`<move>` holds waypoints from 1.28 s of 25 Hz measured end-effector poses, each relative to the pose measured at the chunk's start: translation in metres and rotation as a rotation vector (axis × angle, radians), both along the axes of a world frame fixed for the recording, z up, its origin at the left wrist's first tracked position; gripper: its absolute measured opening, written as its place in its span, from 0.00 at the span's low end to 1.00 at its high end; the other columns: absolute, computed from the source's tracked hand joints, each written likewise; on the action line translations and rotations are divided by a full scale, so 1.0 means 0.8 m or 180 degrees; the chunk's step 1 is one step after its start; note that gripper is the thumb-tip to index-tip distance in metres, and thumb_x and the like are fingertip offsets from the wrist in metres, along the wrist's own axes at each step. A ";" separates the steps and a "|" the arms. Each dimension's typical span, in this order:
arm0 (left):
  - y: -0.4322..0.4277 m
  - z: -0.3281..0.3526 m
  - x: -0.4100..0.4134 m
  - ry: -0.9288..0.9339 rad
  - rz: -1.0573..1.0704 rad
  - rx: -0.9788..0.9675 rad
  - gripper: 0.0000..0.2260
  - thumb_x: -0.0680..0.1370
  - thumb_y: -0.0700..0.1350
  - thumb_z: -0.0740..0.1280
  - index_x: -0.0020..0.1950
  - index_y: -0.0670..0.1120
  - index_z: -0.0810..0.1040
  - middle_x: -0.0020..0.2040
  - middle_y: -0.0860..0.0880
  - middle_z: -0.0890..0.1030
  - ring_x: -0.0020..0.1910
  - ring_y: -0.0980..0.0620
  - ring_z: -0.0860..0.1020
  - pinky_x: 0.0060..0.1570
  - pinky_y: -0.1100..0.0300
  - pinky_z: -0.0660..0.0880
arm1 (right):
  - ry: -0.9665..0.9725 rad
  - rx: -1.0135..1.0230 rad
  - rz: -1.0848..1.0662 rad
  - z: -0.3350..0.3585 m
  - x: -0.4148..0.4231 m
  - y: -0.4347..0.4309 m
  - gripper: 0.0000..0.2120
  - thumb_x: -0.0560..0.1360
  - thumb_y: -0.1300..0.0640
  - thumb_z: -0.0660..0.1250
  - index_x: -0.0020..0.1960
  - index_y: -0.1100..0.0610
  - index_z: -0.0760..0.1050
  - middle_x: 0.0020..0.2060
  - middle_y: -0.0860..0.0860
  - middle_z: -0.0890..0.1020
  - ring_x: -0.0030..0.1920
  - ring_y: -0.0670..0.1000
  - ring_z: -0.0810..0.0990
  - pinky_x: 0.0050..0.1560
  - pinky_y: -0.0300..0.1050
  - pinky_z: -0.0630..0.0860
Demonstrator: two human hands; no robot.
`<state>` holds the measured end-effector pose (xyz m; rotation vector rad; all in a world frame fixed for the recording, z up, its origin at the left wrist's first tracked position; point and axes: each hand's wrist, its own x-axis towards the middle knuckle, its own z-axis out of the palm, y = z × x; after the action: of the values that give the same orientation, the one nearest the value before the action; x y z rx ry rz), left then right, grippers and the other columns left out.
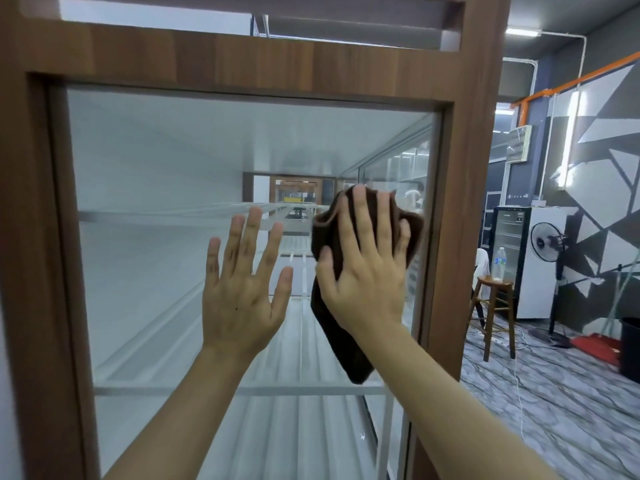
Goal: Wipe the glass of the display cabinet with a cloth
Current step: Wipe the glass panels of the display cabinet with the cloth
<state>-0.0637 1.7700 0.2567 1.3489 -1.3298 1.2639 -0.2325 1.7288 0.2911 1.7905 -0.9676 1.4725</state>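
The display cabinet has a brown wooden frame around a tall glass pane, with glass shelves inside. My right hand lies flat on a dark brown cloth, pressing it against the glass near the pane's right edge. The cloth's lower part hangs below my wrist. My left hand is held flat with fingers spread at the glass, just left of the cloth, and holds nothing.
To the right of the cabinet stand a wooden stool with a water bottle, a small fridge, a standing fan and a black bin. Cables run over the patterned floor.
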 end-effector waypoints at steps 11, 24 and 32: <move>0.006 -0.010 0.023 0.0048 -0.0046 -0.0032 0.26 0.85 0.55 0.52 0.82 0.46 0.59 0.83 0.43 0.55 0.82 0.44 0.51 0.80 0.45 0.48 | -0.0180 -0.0072 -0.0090 0.019 0.007 -0.001 0.33 0.80 0.45 0.56 0.83 0.54 0.56 0.83 0.53 0.55 0.83 0.58 0.49 0.81 0.63 0.48; 0.026 -0.017 0.087 0.0123 -0.0056 -0.0075 0.26 0.84 0.51 0.55 0.82 0.48 0.57 0.83 0.44 0.54 0.82 0.45 0.51 0.80 0.43 0.49 | -0.0176 -0.0081 -0.0180 0.013 0.051 0.013 0.34 0.80 0.45 0.55 0.83 0.56 0.55 0.83 0.53 0.55 0.83 0.58 0.50 0.80 0.65 0.49; 0.039 -0.026 0.130 0.0178 -0.0064 -0.0111 0.26 0.85 0.50 0.54 0.82 0.48 0.55 0.83 0.45 0.54 0.82 0.45 0.50 0.80 0.42 0.50 | 0.0677 -0.0156 -0.0143 -0.129 0.043 0.013 0.34 0.78 0.44 0.60 0.81 0.54 0.60 0.82 0.52 0.59 0.82 0.58 0.55 0.77 0.67 0.57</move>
<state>0.0406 1.8014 0.2356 1.3340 -1.2741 1.2217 -0.1980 1.7394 0.1876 1.8343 -0.8513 1.2386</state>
